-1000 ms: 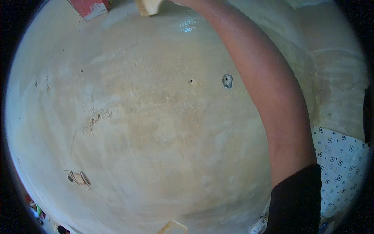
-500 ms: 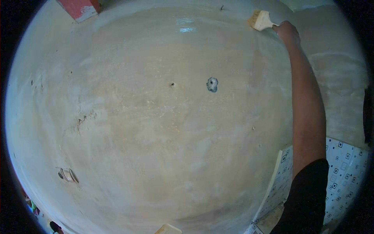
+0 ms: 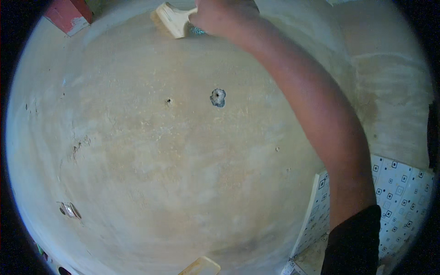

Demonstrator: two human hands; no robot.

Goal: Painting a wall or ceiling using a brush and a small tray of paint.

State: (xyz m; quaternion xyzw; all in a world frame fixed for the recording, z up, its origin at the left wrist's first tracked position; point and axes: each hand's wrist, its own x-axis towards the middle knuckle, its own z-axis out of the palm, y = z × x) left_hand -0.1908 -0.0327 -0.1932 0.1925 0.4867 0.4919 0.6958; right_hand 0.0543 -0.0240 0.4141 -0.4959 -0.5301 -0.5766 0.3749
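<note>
My right hand (image 3: 224, 17) is closed round the handle of a wide, cream-coloured paintbrush (image 3: 176, 20) high on the wall. The brush points left, and its pale bristles lie at or close against the beige wall (image 3: 183, 151); whether they touch is hard to tell. Part of a wet, shiny patch (image 3: 197, 30) shows just below my fingers. My arm reaches up across the right side, its dark sleeve at the lower edge. My left hand is out of the picture. At the bottom edge shows the rim of a pale, cream-coloured container (image 3: 201, 266), mostly cut off.
The wall has a patched hole (image 3: 218, 97), a smaller hole (image 3: 168, 101) and a metal-rimmed fitting (image 3: 70, 210) low on the left. A red painted block (image 3: 68, 16) juts out at the upper left. Patterned tiles (image 3: 398, 197) cover the lower right corner.
My right hand has swept the brush far to the left along the top of the wall. My view has shifted a little to the right.
</note>
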